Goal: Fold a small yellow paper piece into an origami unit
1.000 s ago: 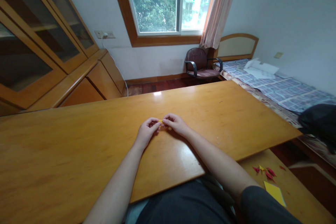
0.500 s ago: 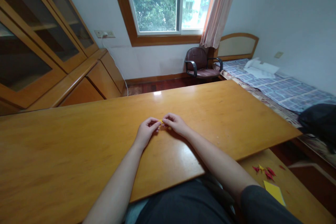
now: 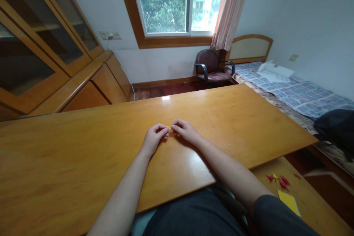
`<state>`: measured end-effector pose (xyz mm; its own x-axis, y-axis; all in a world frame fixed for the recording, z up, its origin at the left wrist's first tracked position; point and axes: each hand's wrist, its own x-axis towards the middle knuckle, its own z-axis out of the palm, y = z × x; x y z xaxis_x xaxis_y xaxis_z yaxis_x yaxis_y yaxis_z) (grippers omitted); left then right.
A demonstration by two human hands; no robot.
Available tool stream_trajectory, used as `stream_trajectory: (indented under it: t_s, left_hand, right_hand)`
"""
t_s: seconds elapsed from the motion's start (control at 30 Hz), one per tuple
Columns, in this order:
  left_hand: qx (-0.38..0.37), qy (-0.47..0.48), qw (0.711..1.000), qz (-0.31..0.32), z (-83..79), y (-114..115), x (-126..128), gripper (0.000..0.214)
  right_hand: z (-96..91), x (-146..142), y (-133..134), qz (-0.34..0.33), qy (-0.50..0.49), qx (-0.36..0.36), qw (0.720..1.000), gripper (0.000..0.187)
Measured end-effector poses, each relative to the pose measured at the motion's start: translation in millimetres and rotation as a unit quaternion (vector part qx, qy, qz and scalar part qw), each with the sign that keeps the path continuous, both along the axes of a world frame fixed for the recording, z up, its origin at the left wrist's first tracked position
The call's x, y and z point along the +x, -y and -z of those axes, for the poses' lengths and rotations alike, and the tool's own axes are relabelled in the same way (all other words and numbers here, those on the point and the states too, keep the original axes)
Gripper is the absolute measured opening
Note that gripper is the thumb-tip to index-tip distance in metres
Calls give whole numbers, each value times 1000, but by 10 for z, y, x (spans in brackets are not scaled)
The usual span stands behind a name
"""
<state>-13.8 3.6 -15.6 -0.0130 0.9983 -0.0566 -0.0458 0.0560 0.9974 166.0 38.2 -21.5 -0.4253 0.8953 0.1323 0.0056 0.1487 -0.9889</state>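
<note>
Both my hands meet over the middle of the wooden table [image 3: 91,147], fingertips almost touching. A small piece of folded yellow paper [image 3: 169,128] shows between them. My left hand [image 3: 155,136] pinches its left side between thumb and fingers. On the other side, my right hand [image 3: 184,130] grips it the same way. Most of the paper is hidden by my fingers, so its folded shape cannot be made out.
On a lower surface at the right lie several small red folded paper pieces [image 3: 283,183], a yellow one [image 3: 274,176] and a stack of yellow paper [image 3: 288,202]. Beyond the table stand an armchair [image 3: 210,67] and a bed [image 3: 298,84]. A cabinet [image 3: 80,96] is at the left.
Hardly anything differs. Both hands keep their pinch on the yellow paper at the same spot, with only a tiny shift of the paper between the fingertips.
</note>
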Motion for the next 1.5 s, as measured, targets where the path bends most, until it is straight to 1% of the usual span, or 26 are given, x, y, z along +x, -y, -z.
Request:
stream_trajectory:
  t_s: [0.13,0.33,0.57,0.73,0.97,1.13,1.3,1.5]
  left_hand:
    - [2,5,1000,3,7,-2,-6,31]
    - [4,3,1000,0,5,0,1,31]
    - [5,-12,1000,-9,-3,0,4,34]
    - [3,-32,999,-16,-16,-4,13,39]
    - [-1,-48,999,-15,-26,-12,15,40]
    - [-10,-37,999,-3,-25,-14,10,42]
    - [-20,-25,999,8,-6,-28,-8,42]
    - [-20,-9,1000,15,2,-19,-3,41]
  right_hand:
    - [-10,-4,7,7,9,14,1000,23]
    - [36,-8,-18,15,29,33,999,23]
    - [8,-6,-1,16,25,23,999,22]
    - [8,-7,-5,16,31,30,999,21]
    - [63,-22,-35,36,67,71,995,18]
    - [60,-17,-41,40,80,89,992,18]
    - [25,-10,-26,41,79,86,992,17]
    - [51,-5,-41,37,83,92,992,16]
